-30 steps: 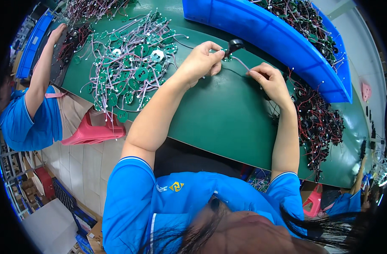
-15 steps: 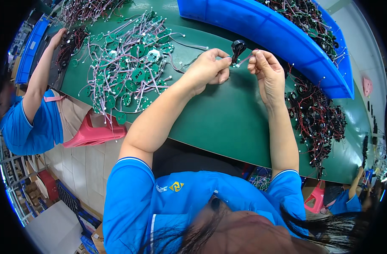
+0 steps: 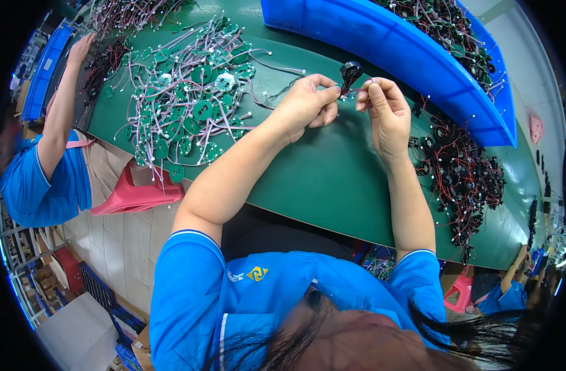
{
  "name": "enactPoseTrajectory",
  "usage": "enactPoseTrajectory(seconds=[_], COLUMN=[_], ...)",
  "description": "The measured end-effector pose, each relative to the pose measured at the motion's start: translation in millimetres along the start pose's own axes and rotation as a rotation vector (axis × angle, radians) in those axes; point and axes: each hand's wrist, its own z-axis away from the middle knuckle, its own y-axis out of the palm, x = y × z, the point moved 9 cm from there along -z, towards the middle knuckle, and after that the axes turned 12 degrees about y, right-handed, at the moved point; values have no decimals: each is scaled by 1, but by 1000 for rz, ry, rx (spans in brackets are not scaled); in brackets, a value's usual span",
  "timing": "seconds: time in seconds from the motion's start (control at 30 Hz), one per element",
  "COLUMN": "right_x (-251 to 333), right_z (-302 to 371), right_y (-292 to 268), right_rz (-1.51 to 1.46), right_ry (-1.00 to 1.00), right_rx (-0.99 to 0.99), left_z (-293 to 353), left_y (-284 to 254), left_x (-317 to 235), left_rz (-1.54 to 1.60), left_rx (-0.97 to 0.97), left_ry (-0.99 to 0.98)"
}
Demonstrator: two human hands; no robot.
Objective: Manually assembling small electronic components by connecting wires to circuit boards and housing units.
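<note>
Above the green table [image 3: 320, 179], my two hands work close together on one small assembly. Closed in a pinch, my left hand [image 3: 306, 106] holds a black round part [image 3: 351, 70] by its narrow lower end; the wide disc sticks up beyond the fingertips. A small whitish-green bit beside those fingertips is too small to name. My right hand [image 3: 388, 117] is just to the right, thumb and forefinger pinched on a thin reddish wire [image 3: 361, 90] that runs toward the black part. How the wire joins the part is partly hidden by the fingers.
Left lies a pile of green circuit boards [image 3: 202, 110] with pale wires. At right are black parts with red wires [image 3: 462, 176]. A blue bin [image 3: 382, 46] of similar pieces stands at the back. Leftward, a co-worker [image 3: 42, 179] reaches over the table near a pink stool [image 3: 137, 193].
My right hand has come slightly left and lower, nearer to my left hand, still pinching the wire. The black part has shifted slightly right in my left hand.
</note>
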Motion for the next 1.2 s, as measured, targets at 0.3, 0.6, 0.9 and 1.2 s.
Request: enactPoseTrajectory(seconds=[0.3,0.6,0.9,1.2], right_x=[0,-15,-45,5], right_z=[2,-11,17,-2], right_y=[5,-13,18,-2], right_rz=[445,-244,182,334], right_ry=[-97,272,671,42], right_rx=[-40,61,331,-12], left_z=[-1,-9,-12,-12], left_y=[-7,-11,-29,-33], left_x=[6,9,-9,-23], left_rz=[-21,101,82,-47], left_rx=[-53,31,-48,-133], left_ry=[-24,-87,16,81])
